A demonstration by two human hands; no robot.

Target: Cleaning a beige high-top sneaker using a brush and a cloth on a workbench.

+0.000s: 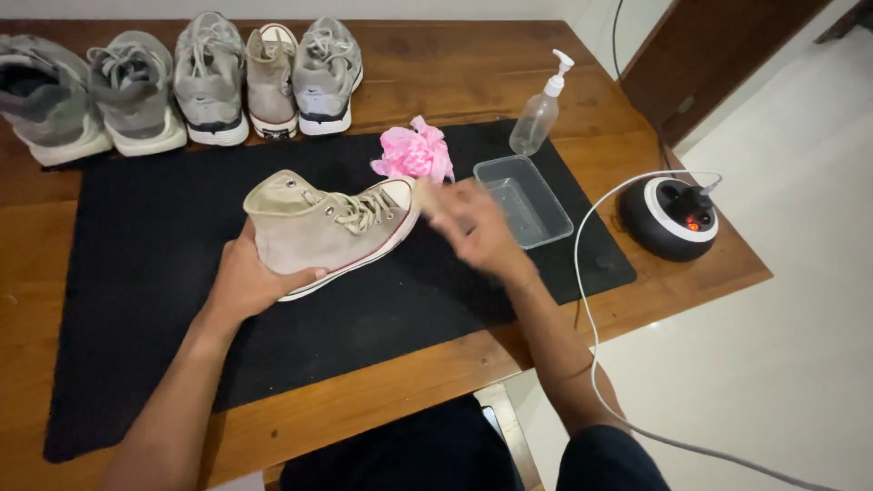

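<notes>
Left hand (244,280) cradling beige high-top sneaker (323,227) at heel; canvas soft, light, sole stiffer. Right hand (473,227) blurred at toe cap, grip unclear.

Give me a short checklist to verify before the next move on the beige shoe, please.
1. Left hand grips the shoe at the heel: ok.
2. Right hand at the toe: ok, but blurred.
3. What the right hand holds: cannot tell.
4. Shoe is over the black mat: ok.
5. Clear tray within reach, contents: cannot tell.
6. Cable clear of the right arm: not ok, it runs beside it.
</notes>
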